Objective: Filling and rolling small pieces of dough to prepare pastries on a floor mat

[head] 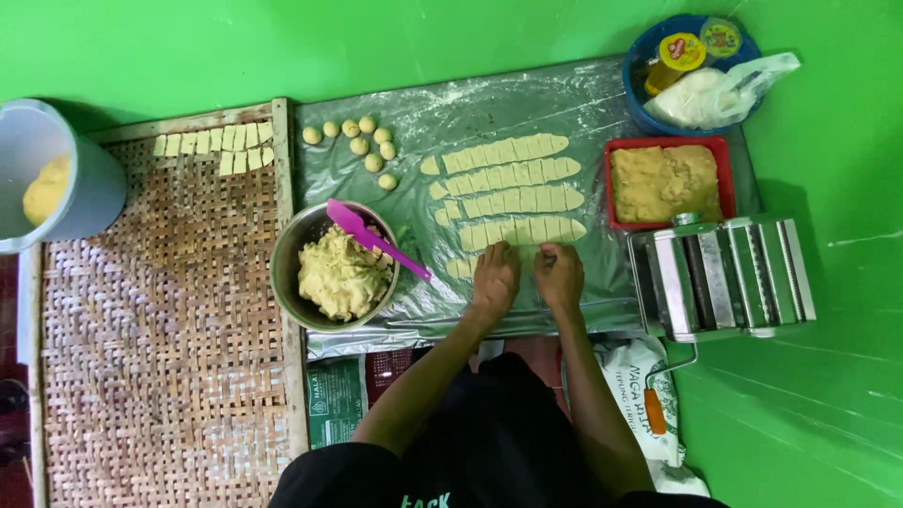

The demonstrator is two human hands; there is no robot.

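Woven tray (160,329): biggest thing, lay at the person's left on the green floor; few small cut squares (214,146) sat at its far edge.
Plastic sheet (489,108): floured, lay in front of the person, w/ four full dough rows (508,188) running left-right.
Pasta roller (720,275): steel, stood right of the sheet, its crank handle hanging down toward a white flour sack (649,367).
Steel bowl (287,268): held filling, pink spatula (372,240) leaned in it, just left of the hands.
Red tub (666,143): square, full of dough, behind the roller.
Blue basin (640,56): round, far right corner; held a clear plastic bag and two small round-lid cups, yellow and green-ish labels.
Grey bucket (89,188): far left, yellow lump inside.
Nearest dough strip (461,267): long axis left-right, lay directly under the fingertips; both hands about equally near, left end stuck out past the left hand.
Left hand (496,276): palm down, fingers curled on the strip; real grip, cannot tell.
Right hand (559,275): same pose, beside the left, approx. touching it.
Dough balls (362,141): small cluster, far left of sheet.
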